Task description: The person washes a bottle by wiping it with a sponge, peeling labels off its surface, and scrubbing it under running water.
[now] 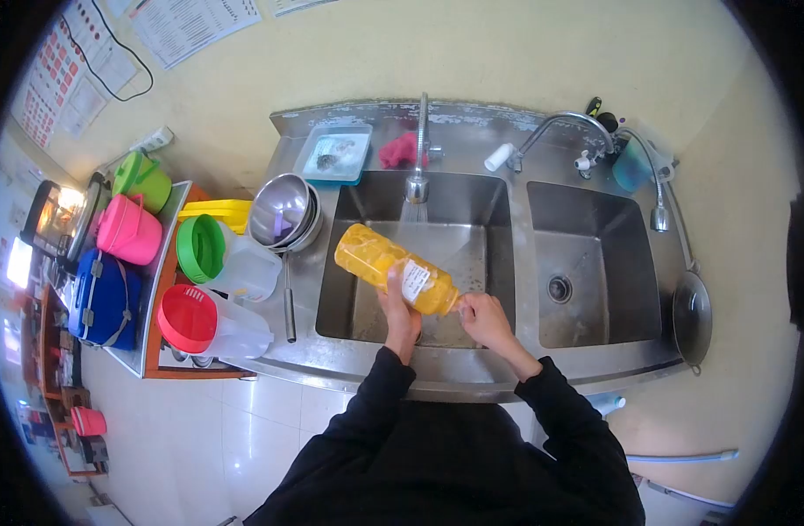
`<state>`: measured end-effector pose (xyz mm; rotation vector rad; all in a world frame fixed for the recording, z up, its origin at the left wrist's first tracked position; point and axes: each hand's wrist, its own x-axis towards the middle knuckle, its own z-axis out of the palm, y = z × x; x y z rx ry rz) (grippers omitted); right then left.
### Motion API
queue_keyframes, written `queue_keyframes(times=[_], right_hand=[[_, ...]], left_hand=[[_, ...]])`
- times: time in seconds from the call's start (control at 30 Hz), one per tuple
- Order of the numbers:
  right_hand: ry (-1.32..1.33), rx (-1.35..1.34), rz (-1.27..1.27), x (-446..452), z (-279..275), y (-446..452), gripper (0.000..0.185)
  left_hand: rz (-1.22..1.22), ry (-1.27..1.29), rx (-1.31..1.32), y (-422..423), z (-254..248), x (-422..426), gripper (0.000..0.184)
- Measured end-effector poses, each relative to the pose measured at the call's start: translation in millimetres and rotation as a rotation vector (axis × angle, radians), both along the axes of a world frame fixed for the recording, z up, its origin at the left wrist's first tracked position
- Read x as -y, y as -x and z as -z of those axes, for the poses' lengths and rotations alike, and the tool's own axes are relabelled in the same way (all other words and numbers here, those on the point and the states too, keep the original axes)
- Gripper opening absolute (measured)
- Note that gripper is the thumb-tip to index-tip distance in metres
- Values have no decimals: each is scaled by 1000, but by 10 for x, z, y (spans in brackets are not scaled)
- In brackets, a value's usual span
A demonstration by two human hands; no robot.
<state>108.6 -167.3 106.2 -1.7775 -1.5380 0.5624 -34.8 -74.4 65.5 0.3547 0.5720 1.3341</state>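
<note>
A large bottle of yellow-orange contents [373, 254] with a white label lies tilted above the left sink basin [349, 302], its neck toward the lower right. My left hand [396, 309] is wrapped around the bottle's lower side near the label. At the neck, my right hand [488, 323] is closed with its fingers on the mouth end; whether a cap is there is hidden by the fingers. Behind the bottle, water runs from the middle faucet [417, 186] into the left basin.
Left of the sink stand nested metal bowls [279, 206], a green-topped pitcher [248, 263] and a red-topped pitcher [244, 329]. A right basin [595, 263], a curved faucet [559, 123] and a hanging strainer [692, 311] are to the right. A pink cloth [400, 151] lies behind.
</note>
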Motion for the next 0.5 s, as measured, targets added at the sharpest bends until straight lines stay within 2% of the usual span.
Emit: queue_keyframes(times=[0.07, 0.17, 0.2, 0.3, 0.4, 0.5], right_hand=[[-23, 46, 75, 20, 70, 16, 15], [3, 79, 123, 67, 123, 18, 17], [22, 85, 128, 74, 88, 21, 17], [-9, -121, 199, 145, -125, -7, 21], [52, -350, 172, 170, 0, -100, 23], [372, -1109, 163, 239, -154, -60, 21]], left_hand=[[-47, -23, 82, -6, -69, 49, 50], [-46, -105, -78, -12, -62, 155, 54], [4, -91, -21, 6, -47, 142, 55], [100, -33, 131, 78, -59, 80, 59], [87, 12, 196, 116, -144, 53, 63], [85, -23, 163, 79, -81, 76, 67]])
